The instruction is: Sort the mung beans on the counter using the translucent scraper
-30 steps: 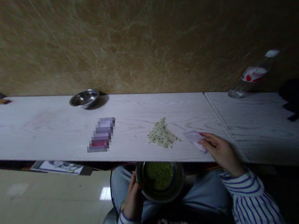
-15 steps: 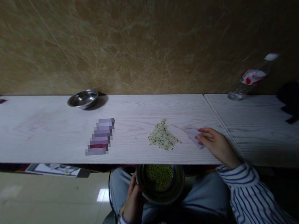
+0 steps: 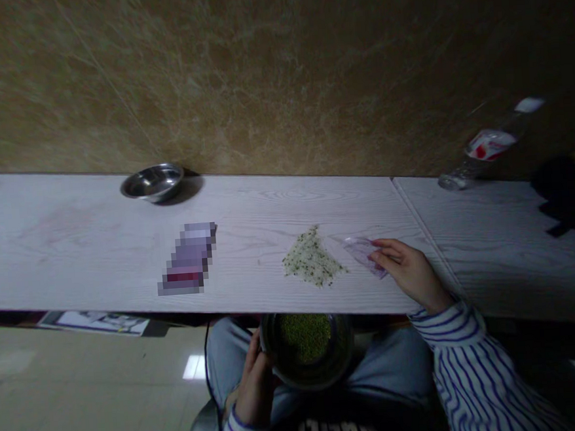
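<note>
I sit at a long pale wooden table (image 3: 82,243). My left hand (image 3: 254,385) is wrapped round the side of a metal bowl (image 3: 285,375) of green beans (image 3: 306,337) that rests on my lap below the table's front edge. My right hand (image 3: 408,271) lies on the tabletop with its fingers pinched on a small clear plastic bag (image 3: 359,251). Just left of the bag sits a small heap of pale mixed grains (image 3: 311,264).
An empty metal bowl (image 3: 152,183) stands at the back left by the wall. A flat blurred packet (image 3: 188,258) lies mid-table. A plastic bottle (image 3: 487,146) leans at the back right, with a dark cloth (image 3: 569,199) beside it. Papers (image 3: 98,322) lie under the table.
My right hand has slid the plastic bag a little to the left, closer to the grain heap. My left hand and the bowl of beans have stayed in place.
</note>
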A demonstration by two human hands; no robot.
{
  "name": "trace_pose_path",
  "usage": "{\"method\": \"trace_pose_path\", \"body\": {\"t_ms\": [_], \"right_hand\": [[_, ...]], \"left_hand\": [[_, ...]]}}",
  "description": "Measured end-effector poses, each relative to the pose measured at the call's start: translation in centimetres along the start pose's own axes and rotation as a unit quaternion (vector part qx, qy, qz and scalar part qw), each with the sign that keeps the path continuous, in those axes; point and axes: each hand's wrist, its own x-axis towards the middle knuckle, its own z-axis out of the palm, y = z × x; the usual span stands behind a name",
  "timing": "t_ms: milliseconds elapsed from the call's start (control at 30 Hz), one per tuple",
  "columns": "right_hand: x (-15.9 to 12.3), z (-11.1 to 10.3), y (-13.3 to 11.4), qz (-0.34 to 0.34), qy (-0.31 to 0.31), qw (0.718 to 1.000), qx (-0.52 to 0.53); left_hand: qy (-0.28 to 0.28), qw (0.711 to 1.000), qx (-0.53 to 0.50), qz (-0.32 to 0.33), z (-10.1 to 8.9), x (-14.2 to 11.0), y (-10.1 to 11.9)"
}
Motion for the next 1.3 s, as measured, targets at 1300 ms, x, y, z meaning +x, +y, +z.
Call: {"method": "trace_pose_path", "body": {"t_ms": [1300], "right_hand": [[1.9, 5.2, -2.6, -0.237, -0.192, 0.924, -0.231]], "left_hand": [[0.002, 1.000, 0.010, -0.019, -0.9, 0.8, -1.5]]}}
